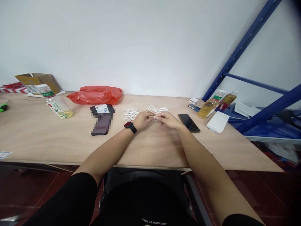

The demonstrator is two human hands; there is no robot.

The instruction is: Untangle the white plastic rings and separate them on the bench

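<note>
Both my hands meet at the middle of the wooden table. My left hand, with a black watch at the wrist, pinches a small white ring together with my right hand. The fingers of both hands are closed round it. Just behind my left hand lies a pile of white rings. A second heap of white rings lies behind the fingertips.
A black phone lies right of my right hand, then a white power bank and two bottles of yellow drink. To the left are a dark packet, a red plastic bag, a lying bottle and a cardboard box. Blue shelving stands at right.
</note>
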